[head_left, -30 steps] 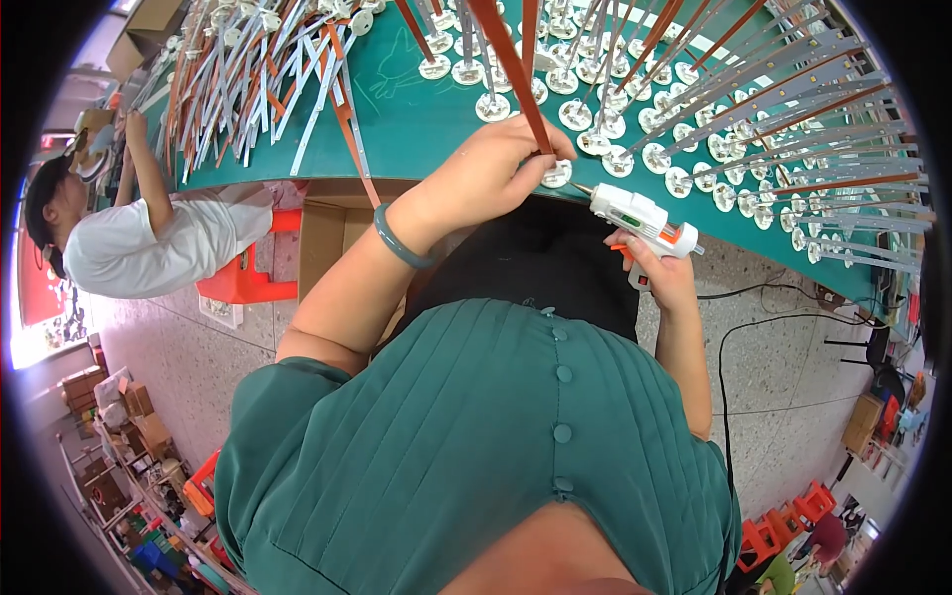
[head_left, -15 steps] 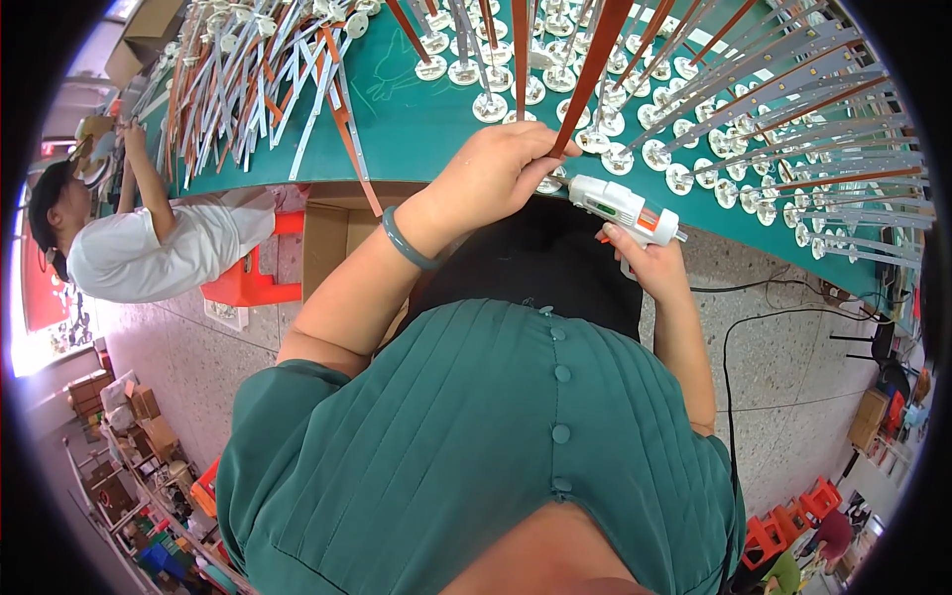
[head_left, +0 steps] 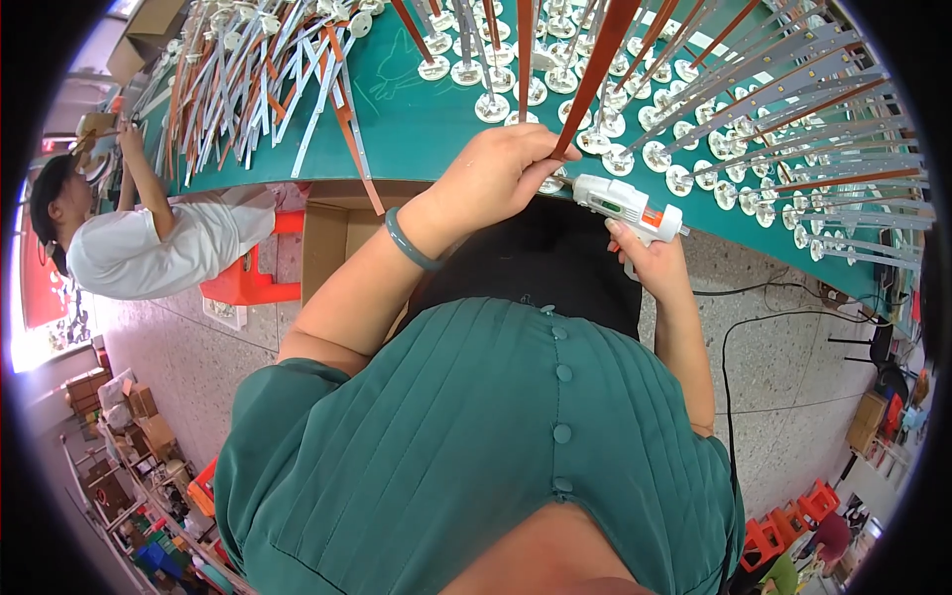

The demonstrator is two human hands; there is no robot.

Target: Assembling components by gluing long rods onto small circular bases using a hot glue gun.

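Note:
My left hand [head_left: 496,171] is closed around the lower end of a long reddish-brown strip [head_left: 592,84], which stands up toward the camera. A white round base [head_left: 552,182] peeks out just under my fingers, partly hidden by them. My right hand [head_left: 647,260] grips a white and orange glue gun [head_left: 627,206] by its handle. Its nozzle points left at that base, close beside my left fingertips; whether it touches cannot be made out. Several grey strips on white round bases [head_left: 617,160] stand upright on the green table [head_left: 397,139] beyond my hands.
A heap of loose grey and brown strips [head_left: 268,99] lies on the table at the left. Below the table edge sits an open cardboard box [head_left: 327,238]. A co-worker in a white shirt [head_left: 149,253] is at far left, near a red stool [head_left: 253,278]. Black cables [head_left: 764,312] trail at right.
Both hands keep nearly the same place and grip. My right thumb has shifted slightly up on the glue gun, and the gun has moved very slightly.

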